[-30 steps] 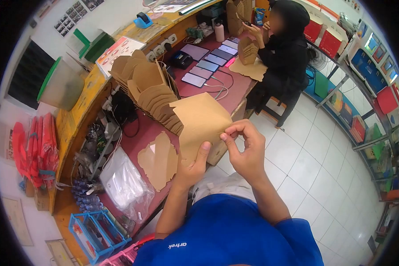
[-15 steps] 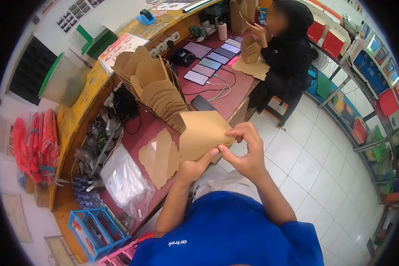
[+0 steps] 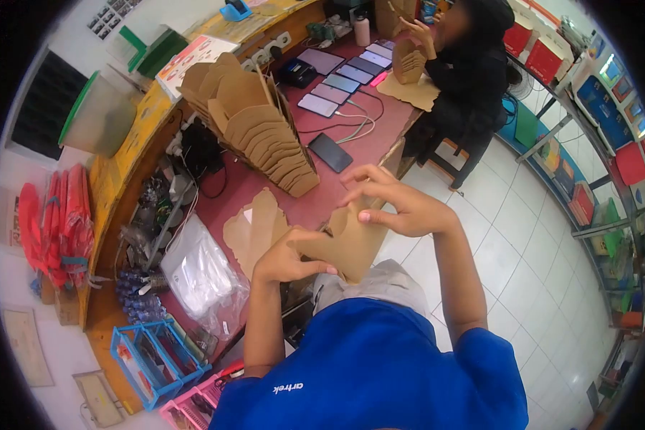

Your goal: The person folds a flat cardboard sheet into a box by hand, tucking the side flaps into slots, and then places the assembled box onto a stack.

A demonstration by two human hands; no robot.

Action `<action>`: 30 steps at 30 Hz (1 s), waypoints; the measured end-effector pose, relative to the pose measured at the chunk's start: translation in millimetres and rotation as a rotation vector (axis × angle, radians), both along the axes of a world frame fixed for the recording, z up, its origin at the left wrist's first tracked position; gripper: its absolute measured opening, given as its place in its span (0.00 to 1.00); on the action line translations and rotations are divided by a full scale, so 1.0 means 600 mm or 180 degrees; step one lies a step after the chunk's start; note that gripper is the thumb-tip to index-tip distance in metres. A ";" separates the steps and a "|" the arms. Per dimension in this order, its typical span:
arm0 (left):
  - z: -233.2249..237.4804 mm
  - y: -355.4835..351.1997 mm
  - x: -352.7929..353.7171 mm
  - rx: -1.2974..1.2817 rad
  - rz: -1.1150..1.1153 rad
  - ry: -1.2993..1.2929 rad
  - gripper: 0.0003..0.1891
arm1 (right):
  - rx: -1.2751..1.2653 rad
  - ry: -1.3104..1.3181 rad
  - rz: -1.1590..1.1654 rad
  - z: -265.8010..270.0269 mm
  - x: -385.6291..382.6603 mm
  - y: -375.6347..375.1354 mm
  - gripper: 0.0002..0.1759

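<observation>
A brown cardboard box [image 3: 347, 244], partly folded, is held in front of my body above the table's edge. My left hand [image 3: 292, 256] pinches its left side, with the thumb along the near edge. My right hand [image 3: 400, 204] grips the upper right side, thumb on the near face and fingers over the top. Just beyond stands a tall nested stack of folded cardboard boxes [image 3: 261, 140]. Flat cardboard pieces [image 3: 254, 231] lie on the table left of my hands. A dark phone [image 3: 330, 153] rests beyond the box.
Several phones [image 3: 335, 94] with cables lie farther along the red table [image 3: 215, 208]. A person in black [image 3: 469, 79] sits at the far end, near another folded cardboard box [image 3: 409, 63]. Plastic-wrapped packs [image 3: 201, 276] and a blue basket [image 3: 158, 365] are at left. Shelves [image 3: 588, 229] stand right.
The cardboard box has turned and tilted in my hands. My right hand has moved up and over its top edge; my left hand has shifted left. The dark phone now shows fully.
</observation>
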State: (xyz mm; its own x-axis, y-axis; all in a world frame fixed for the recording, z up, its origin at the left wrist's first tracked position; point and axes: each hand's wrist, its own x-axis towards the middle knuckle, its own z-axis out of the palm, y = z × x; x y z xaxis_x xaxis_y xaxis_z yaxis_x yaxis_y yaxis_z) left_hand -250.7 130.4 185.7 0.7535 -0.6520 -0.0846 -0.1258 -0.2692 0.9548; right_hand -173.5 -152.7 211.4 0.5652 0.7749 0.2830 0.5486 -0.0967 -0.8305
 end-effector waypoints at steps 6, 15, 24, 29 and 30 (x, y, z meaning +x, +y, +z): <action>-0.011 -0.006 -0.013 -0.1282 0.1476 -0.0329 0.31 | 0.0023 0.0204 -0.0248 -0.010 -0.006 -0.013 0.07; 0.053 -0.054 -0.006 0.1033 0.1233 -0.1003 0.16 | -0.0270 -0.0449 -0.0621 0.009 -0.030 0.038 0.12; 0.012 -0.094 -0.009 -0.0056 0.2165 -0.0582 0.07 | 0.0351 -0.0696 -0.1853 -0.053 -0.092 0.060 0.18; -0.015 -0.101 -0.001 0.0028 0.2069 -0.1022 0.05 | 0.0338 -0.0635 -0.2026 -0.075 -0.099 0.062 0.16; -0.013 -0.105 0.001 0.0034 0.2093 -0.1359 0.05 | 0.0376 -0.0601 -0.2034 -0.077 -0.099 0.064 0.15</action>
